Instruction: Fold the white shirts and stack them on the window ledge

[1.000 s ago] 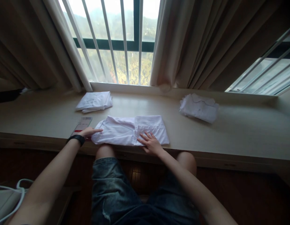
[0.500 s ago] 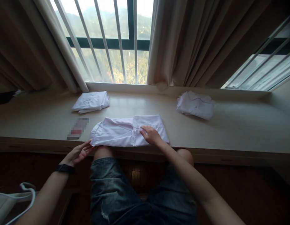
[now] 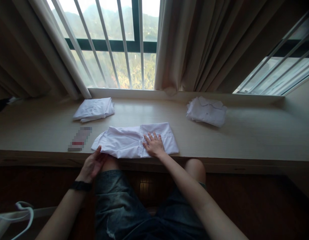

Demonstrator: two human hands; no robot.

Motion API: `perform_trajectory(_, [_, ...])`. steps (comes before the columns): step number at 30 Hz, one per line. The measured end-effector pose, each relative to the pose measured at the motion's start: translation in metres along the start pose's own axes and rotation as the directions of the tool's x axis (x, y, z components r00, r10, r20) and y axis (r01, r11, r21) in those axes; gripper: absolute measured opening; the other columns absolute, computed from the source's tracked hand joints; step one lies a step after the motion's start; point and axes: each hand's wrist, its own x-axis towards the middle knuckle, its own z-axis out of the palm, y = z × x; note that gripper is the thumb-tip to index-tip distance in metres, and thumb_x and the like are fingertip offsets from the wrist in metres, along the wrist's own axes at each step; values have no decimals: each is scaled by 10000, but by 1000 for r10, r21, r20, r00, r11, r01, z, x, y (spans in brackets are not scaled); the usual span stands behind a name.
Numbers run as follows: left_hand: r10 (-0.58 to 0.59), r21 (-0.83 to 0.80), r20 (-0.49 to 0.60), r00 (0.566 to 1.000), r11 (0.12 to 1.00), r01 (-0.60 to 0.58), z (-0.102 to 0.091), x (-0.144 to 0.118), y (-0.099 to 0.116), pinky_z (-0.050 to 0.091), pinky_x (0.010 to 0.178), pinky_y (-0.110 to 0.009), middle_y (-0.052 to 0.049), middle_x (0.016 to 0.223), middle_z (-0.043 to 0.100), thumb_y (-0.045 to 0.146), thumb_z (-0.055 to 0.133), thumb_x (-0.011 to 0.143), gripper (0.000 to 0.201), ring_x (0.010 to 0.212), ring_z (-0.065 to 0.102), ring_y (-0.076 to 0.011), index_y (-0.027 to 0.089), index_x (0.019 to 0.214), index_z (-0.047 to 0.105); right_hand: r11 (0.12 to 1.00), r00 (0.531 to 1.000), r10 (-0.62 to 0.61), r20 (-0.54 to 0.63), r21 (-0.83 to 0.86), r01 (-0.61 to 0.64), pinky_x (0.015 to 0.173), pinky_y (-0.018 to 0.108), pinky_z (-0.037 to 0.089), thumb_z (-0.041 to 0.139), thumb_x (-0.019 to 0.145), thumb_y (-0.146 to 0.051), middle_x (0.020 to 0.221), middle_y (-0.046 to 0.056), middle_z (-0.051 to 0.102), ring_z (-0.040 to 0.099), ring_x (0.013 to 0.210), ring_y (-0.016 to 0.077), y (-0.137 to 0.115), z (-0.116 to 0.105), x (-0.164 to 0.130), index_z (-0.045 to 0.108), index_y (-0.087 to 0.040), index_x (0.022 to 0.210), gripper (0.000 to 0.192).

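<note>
A white garment (image 3: 124, 141), partly folded, lies on the pale wooden sill (image 3: 244, 143) near its front edge. My right hand (image 3: 153, 145) rests flat on the garment's middle, fingers spread, pressing it down. My left hand (image 3: 92, 164) is at the garment's near left corner, at the sill's edge, with the fingers curled under the cloth; a black band sits on that wrist.
A folded white garment (image 3: 93, 109) lies at the back left, and a looser white pile (image 3: 206, 111) at the back right. A small flat card-like object (image 3: 79, 139) lies left of the garment. Curtains and a barred window stand behind. My knees are under the sill.
My left hand left the garment's left end, dropped below the sill edge, then came up to the near left corner. My right hand shifted slightly and lies flat again.
</note>
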Motion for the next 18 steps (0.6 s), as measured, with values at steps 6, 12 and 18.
perform_trajectory(6, [299,137,27,954,944,-300,20,9,-13,585,833,-264,-35,1007,713,119,828,610,404,981,689,-193,195,968,659,1000,1000,0,9,6,0,1194,652,109,319,1004,-602,1622,63,325,208,1515,356,0,0,1,361,-318,1558,624])
perform_trajectory(12, [293,98,-101,951,954,-284,44,-1,-10,563,649,-241,39,905,623,174,667,691,319,744,635,-118,255,980,558,1000,1000,-6,9,14,6,1194,643,112,320,1000,-612,1615,68,340,224,1507,368,0,-2,-1,377,-314,1553,630])
perform_trajectory(18, [367,-115,89,926,927,-357,70,-12,2,505,603,-225,45,871,604,202,736,606,384,746,609,-128,244,935,543,1000,999,15,38,19,-16,1203,609,79,325,1003,-600,1624,61,321,201,1515,351,-2,-6,-1,365,-321,1557,622])
